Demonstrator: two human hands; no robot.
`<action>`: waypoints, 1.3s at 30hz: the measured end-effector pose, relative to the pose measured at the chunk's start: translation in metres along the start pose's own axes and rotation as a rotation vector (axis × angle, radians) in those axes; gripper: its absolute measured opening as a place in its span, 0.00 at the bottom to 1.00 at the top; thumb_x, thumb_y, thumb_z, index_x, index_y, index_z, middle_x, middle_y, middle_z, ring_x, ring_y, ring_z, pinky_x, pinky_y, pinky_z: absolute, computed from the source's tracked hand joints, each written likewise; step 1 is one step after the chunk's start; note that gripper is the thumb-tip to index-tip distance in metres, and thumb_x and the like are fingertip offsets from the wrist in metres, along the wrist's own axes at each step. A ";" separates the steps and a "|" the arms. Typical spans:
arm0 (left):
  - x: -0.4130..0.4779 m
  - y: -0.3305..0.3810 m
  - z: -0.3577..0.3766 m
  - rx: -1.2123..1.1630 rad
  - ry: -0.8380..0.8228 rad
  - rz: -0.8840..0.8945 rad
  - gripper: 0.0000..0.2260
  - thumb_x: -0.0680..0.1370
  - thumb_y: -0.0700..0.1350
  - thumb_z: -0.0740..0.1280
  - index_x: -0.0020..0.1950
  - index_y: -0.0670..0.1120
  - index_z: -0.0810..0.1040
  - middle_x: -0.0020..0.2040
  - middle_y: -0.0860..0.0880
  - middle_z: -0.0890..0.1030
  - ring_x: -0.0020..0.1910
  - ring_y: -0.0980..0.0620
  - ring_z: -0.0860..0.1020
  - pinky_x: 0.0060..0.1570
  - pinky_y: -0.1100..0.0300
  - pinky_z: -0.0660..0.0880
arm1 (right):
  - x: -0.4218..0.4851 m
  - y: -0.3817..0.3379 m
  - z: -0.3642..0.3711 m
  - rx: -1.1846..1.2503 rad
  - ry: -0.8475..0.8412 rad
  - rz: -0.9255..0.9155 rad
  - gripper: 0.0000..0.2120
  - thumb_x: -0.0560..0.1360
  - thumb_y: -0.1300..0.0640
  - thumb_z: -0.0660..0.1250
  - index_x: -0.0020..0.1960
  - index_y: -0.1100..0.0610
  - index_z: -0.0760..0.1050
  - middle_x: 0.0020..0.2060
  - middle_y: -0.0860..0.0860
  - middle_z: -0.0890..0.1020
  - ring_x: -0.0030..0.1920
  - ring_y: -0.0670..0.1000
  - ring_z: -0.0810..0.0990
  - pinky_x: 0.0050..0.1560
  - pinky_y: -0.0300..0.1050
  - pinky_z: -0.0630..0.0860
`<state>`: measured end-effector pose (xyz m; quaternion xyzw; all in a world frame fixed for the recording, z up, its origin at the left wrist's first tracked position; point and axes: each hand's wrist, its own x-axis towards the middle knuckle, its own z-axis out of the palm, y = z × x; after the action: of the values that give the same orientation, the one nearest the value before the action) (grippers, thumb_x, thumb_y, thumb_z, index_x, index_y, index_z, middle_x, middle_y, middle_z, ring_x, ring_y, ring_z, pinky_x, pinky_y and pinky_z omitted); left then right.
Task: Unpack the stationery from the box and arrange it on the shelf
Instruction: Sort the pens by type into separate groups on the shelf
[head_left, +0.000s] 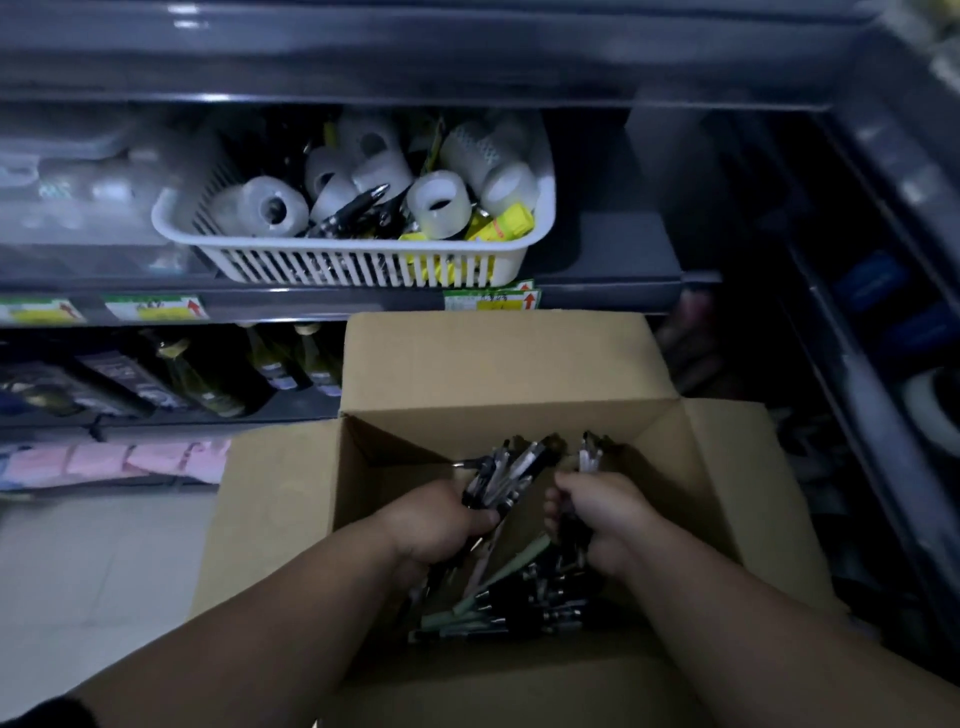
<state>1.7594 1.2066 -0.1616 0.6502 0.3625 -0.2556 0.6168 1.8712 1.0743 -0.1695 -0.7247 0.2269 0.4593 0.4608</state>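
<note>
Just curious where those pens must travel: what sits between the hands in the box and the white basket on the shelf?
Head view: the box's raised far flap, then the shelf edge with a price label.

The cardboard box (498, 364) stands open, flaps spread, just before the front edge of the shelf (613, 291). Black and pale-green pens (519, 597) lie jumbled on its bottom. Above them the left hand (441, 525) grips a tilted bundle (511, 473), and the right hand (602, 519) a smaller bundle (589, 457).

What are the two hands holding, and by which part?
The left hand grips a pen bunch, the right hand a smaller bunch, both round the barrels, ends sticking out above.
</note>
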 end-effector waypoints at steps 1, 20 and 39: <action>-0.008 0.006 0.002 -0.041 -0.030 0.016 0.07 0.79 0.41 0.65 0.56 0.47 0.79 0.49 0.46 0.84 0.48 0.48 0.82 0.53 0.55 0.77 | -0.008 0.000 -0.007 0.041 0.018 -0.026 0.13 0.80 0.57 0.63 0.40 0.62 0.76 0.29 0.55 0.76 0.30 0.52 0.75 0.28 0.41 0.73; -0.191 0.062 0.202 0.055 -0.539 0.493 0.09 0.81 0.41 0.62 0.59 0.45 0.77 0.43 0.47 0.84 0.35 0.55 0.80 0.33 0.62 0.76 | -0.251 0.139 -0.171 0.684 0.142 -0.534 0.12 0.77 0.56 0.68 0.36 0.58 0.72 0.22 0.49 0.75 0.20 0.45 0.70 0.20 0.36 0.67; -0.498 -0.210 0.555 0.542 -1.038 0.539 0.06 0.80 0.46 0.64 0.48 0.44 0.76 0.41 0.45 0.80 0.38 0.48 0.76 0.40 0.53 0.73 | -0.567 0.656 -0.297 1.443 0.704 -0.728 0.11 0.82 0.56 0.59 0.59 0.58 0.77 0.40 0.54 0.85 0.44 0.53 0.84 0.52 0.49 0.78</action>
<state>1.3563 0.5760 0.0373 0.6428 -0.2367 -0.4555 0.5685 1.2439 0.4506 0.0706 -0.3838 0.3456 -0.2214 0.8272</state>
